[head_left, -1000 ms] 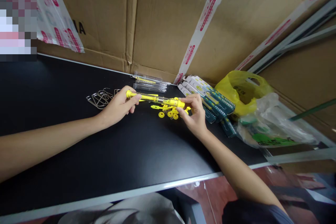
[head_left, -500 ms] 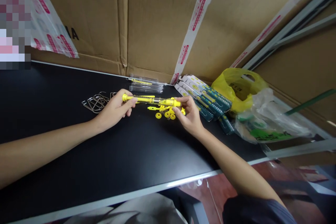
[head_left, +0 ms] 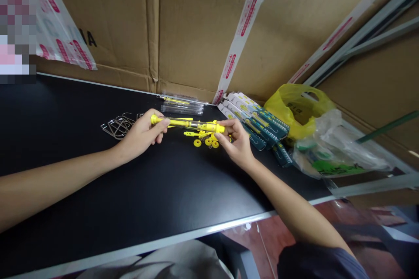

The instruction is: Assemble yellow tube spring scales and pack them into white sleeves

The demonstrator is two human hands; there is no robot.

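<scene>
Tube [head_left: 188, 124]: held crosswise between both hands, above bench [head_left: 147, 192]
Left hand [head_left: 143, 131]: fingers pinching it near left end
Right hand [head_left: 236, 140]: fingers pinching its right end
Rings [head_left: 215, 144]: loose on bench

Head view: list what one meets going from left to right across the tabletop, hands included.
Bent metal wires, left hand, yellow-and-clear tube, right hand, green-and-white boxes, yellow plastic bag, translucent plastic bag.

Worn on the person's head, the one camera I see through sits close above the front edge of the black tabletop [head_left: 140, 213], facing forward and down: left hand [head_left: 141, 133] and right hand [head_left: 236, 143] over the tabletop mid-view, cardboard carton [head_left: 199, 30] behind it, reddish floor [head_left: 271, 239] below it.
</scene>
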